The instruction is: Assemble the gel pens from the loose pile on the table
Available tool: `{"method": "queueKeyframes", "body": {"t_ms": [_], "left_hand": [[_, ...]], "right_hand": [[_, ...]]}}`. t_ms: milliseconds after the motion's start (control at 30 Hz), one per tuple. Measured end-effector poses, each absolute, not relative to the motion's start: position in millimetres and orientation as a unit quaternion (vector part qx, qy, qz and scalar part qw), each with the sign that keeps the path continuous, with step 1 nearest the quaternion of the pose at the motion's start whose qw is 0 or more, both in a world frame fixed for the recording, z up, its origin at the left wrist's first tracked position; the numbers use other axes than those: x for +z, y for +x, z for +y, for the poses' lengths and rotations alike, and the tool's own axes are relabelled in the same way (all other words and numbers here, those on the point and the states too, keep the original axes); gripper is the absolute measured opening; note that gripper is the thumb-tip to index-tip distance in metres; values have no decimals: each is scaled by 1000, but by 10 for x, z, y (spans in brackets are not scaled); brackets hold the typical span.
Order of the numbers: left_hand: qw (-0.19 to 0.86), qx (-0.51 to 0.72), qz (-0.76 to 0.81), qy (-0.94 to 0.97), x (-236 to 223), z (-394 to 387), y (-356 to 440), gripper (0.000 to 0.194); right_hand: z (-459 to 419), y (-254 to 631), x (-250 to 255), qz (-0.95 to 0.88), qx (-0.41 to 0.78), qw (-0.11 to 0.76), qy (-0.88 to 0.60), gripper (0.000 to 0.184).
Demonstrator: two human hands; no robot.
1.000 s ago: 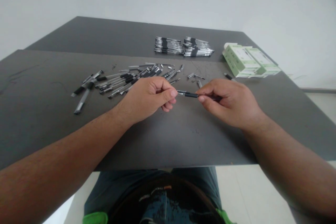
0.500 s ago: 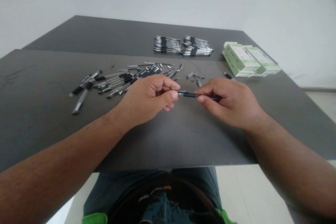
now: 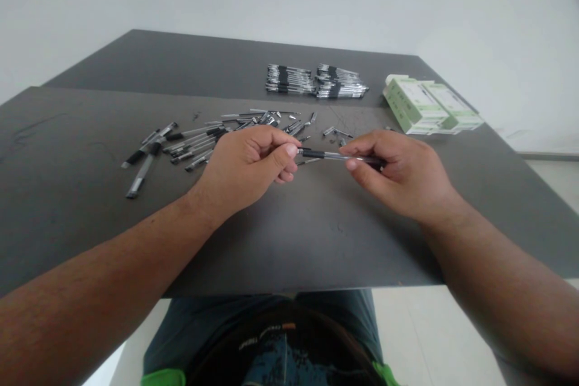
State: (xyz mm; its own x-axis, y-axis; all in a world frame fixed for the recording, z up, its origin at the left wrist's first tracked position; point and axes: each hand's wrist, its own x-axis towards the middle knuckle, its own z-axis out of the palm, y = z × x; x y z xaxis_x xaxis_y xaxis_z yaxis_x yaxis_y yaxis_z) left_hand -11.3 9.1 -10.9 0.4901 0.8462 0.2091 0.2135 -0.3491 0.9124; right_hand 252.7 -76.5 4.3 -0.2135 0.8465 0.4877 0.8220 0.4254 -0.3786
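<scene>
Currently, in the head view, the bare left hand point(image 3: 253, 160) pinches the black-sleeved end of a slim, clear plastic pen point(image 3: 328, 155) between thumb and forefinger; the bare right hand point(image 3: 400, 175) holds its barrel, how firmly I cannot tell. The pen spans both grips, nearly level, above the flat dark-grey table point(image 3: 294, 241). Left of the grip lie loose clear-and-black plastic pens point(image 3: 199, 143); beyond it, rightward, green-and-white cardboard boxes point(image 3: 418, 105). Probably best: keep both hands in line, sparing the slender barrel any bending.
</scene>
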Motion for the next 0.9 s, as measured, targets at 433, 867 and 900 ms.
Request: {"method": "queueKeyframes", "body": {"t_ms": [433,867,900], "left_hand": [[400,308,357,786,-102,100,-131,19],[435,341,397,733,-92,172,-158,33],[429,338,398,737,-78,171,-160,33]], "right_hand": [[-758,2514,-3,-784,50,322,-528,23],[-773,2537,24,-697,52,386,-603,25],[-771,2540,24,-695,58,386,-605,25]]}}
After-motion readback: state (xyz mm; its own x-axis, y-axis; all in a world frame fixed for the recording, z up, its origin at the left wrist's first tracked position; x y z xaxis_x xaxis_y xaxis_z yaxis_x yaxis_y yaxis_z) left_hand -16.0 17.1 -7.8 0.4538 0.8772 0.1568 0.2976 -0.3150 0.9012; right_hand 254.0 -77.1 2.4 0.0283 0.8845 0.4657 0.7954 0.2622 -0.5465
